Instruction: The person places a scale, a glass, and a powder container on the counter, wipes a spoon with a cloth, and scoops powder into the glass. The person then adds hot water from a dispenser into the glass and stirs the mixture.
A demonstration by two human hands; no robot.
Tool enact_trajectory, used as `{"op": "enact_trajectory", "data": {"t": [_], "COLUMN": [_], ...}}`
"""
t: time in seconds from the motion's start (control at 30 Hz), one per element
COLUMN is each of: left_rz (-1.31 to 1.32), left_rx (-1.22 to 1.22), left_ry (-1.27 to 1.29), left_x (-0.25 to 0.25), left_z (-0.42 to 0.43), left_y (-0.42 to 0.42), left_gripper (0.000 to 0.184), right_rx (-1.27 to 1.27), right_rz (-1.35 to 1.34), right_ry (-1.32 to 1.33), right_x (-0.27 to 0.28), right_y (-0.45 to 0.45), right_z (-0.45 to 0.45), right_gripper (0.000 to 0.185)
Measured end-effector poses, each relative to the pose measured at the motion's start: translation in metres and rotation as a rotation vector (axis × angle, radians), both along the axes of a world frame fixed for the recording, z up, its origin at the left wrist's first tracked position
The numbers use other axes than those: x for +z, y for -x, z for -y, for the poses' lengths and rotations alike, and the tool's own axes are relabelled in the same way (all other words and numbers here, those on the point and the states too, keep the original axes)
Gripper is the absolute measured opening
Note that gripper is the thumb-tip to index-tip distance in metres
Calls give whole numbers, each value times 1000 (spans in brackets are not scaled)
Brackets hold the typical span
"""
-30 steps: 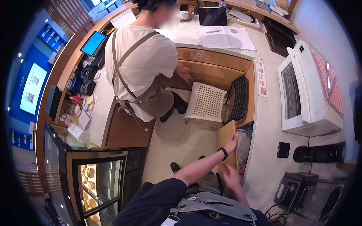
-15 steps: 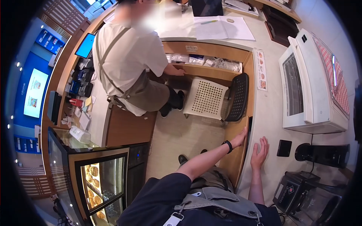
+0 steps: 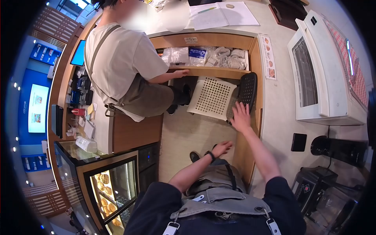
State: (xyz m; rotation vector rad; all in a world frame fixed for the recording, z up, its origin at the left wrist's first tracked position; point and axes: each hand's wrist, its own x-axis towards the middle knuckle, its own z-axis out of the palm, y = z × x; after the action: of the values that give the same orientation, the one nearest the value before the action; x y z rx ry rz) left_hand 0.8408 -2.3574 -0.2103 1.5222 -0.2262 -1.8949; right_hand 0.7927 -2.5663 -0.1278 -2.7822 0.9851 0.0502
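My right hand [image 3: 241, 116] reaches forward with its fingers spread, at the lower edge of the chair's black backrest [image 3: 247, 92]. Whether it touches the chair cannot be made out. The chair's pale perforated seat [image 3: 210, 97] faces up, left of that hand. Wearing a black wristband [image 3: 210, 156], my left hand [image 3: 224, 149] hangs over the floor gap beside the wooden counter front, its fingers loosely extended and holding nothing visible. Beyond the chair, an open drawer [image 3: 203, 72] contains clear plastic packs [image 3: 175, 55], a blue-and-white packet [image 3: 197, 53] and bundled pale items [image 3: 227, 58].
A co-worker [image 3: 125, 66] stands front left, one hand at the drawer's edge. On the right counter are a white oven [image 3: 329, 105], a black pad [image 3: 299, 142] and a black blender base [image 3: 311, 188]. A lit pastry display case [image 3: 109, 188] stands lower left.
My left hand has left the right-hand counter's edge and moved left. My right hand has lifted off the countertop toward the chair. The co-worker's drawer is pulled out further, showing more contents.
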Motion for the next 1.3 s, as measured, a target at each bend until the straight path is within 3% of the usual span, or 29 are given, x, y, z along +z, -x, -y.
{"op": "enact_trajectory", "data": {"t": [0.07, 0.17, 0.2, 0.27, 0.33, 0.47, 0.53, 0.8, 1.07, 1.3], "left_rz": [72, 243, 323, 422, 454, 461, 425, 225, 235, 349], "left_rx": [95, 318, 568, 650, 760, 857, 820, 686, 692, 770], "left_ry": [-57, -206, -284, -393, -461, -620, -670, -699, -578, -584], "left_x": [-6, -42, -35, -42, -24, 19, 25, 15, 0, 10], "left_z": [-63, -181, -215, -297, -355, -424, -455, -495, -529, -542], "left_y": [-39, -94, -99, -120, -119, -83, -55, 26, -4, -45], "left_gripper": [53, 49, 33, 38, 40, 39, 38, 33, 37, 34], "right_rx": [291, 348, 353, 370, 407, 351, 419, 429, 463, 458], "right_rz": [-673, -862, -899, -971, -1022, -918, -871, -843, -826, -808], "right_ry": [-98, 13, -4, -28, -50, -270, -237, -229, -224, -248], "right_x": [-11, -96, -122, -162, -165, -190, -197, -188, -213, -176], "right_y": [-13, -18, -24, -40, -50, -52, -45, 10, 83, 93], "right_z": [-2, -14, -12, -3, 1, -14, -30, -102, -179, -216], "right_gripper": [61, 64, 62, 58, 52, 43, 41, 29, 31, 28]}}
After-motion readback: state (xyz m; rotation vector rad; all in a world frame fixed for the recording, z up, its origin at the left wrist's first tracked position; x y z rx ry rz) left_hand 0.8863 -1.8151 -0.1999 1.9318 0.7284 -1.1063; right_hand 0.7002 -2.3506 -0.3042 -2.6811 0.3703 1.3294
